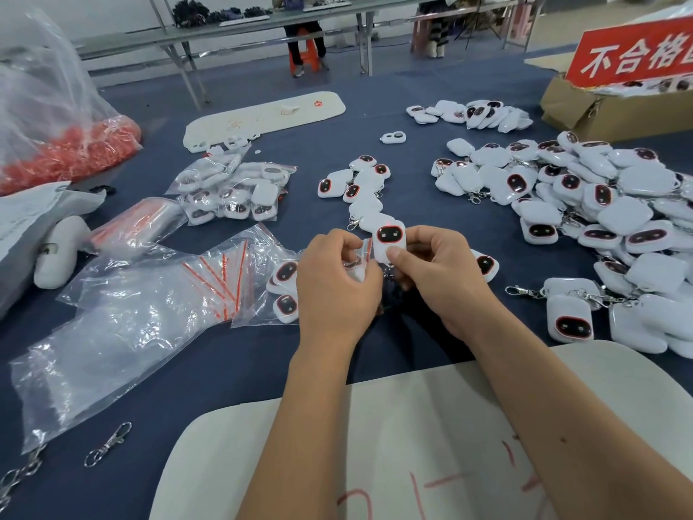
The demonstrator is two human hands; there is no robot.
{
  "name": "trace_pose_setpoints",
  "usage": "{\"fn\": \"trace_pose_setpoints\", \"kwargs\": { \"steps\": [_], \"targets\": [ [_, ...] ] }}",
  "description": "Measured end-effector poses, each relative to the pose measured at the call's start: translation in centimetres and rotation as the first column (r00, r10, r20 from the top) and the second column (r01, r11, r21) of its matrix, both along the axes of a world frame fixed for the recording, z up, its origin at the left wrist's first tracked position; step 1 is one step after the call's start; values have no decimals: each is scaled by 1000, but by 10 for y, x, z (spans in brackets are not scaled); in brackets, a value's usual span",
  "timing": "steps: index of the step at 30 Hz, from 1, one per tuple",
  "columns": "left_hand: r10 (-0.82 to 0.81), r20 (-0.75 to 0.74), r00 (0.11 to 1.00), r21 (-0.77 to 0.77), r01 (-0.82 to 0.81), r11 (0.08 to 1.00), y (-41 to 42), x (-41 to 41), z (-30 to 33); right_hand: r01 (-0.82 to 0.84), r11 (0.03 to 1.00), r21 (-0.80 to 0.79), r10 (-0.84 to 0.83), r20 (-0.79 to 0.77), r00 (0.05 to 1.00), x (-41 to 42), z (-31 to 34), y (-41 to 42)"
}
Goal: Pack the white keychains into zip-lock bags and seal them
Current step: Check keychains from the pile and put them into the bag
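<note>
Both grips busy: my right hand (pixel 431 264) pinches a keychain (pixel 390 243), left hand (pixel 337 279) holds the bag (pixel 362 257); next, slide it inside.

**Both hands meet at the centre, fingers curled**

Two bare forearms reach forward and converge. The left hand (pixel 337 283) shows its back, fingers curled inward and pinching. The right hand (pixel 438 272) sits just beside it, thumb pressed forward against what it holds, the other fingers wrapped behind. The fingertips of the two hands nearly touch.
</note>
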State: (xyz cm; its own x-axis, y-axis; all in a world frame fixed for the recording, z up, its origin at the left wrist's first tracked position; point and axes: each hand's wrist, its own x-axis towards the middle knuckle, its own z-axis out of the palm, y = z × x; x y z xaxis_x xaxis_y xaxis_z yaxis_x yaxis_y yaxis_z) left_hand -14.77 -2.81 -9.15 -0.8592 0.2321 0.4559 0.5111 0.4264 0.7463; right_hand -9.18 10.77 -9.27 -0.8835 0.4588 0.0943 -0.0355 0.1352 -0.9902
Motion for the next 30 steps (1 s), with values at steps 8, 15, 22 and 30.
{"fn": "trace_pose_setpoints", "kwargs": {
  "steps": [8,15,22,30],
  "targets": [
    [3,63,998,-12,-2,1000,-2,0,1,11,1000,-23,-12,-39,999,-2,0,-4],
    [73,108,992,78,-81,994,-3,-2,-1,-71,978,-197,42,-145,988,-1,0,-6],
    [80,112,990,289,-109,951,-2,-2,7,-175,957,-232,136,-176,975,-3,-1,-15],
    [126,-95,988,324,-89,942,-1,5,12,-205,968,143,217,-78,973,-2,3,-25]
  ]
}}
